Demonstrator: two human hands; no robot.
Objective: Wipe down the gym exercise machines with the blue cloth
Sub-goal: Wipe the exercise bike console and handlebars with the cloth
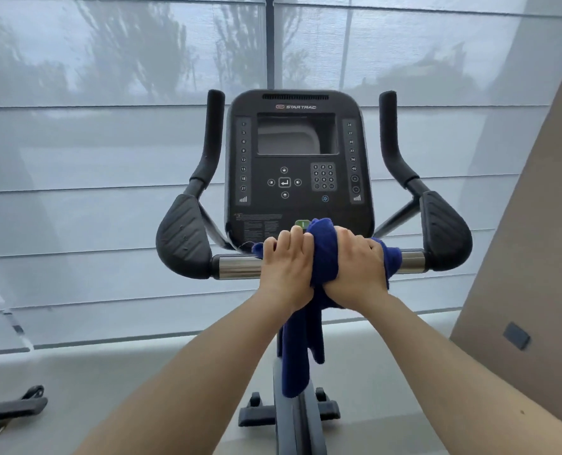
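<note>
An exercise bike stands in front of me, its black console (297,165) facing me above a chrome handlebar (237,267). A dark blue cloth (322,254) is wrapped over the middle of that bar, and its loose end hangs down in front of the bike's post. My left hand (286,264) grips the bar and the cloth's left part. My right hand (358,264) presses on the cloth right beside it. Both hands touch each other over the cloth.
Black padded elbow rests (182,238) and upright grips (392,136) flank the console. The bike's post and base (292,412) go down to a grey floor. Part of another machine (7,408) sits at the lower left. A beige wall (529,257) rises on the right, blinds cover the window behind.
</note>
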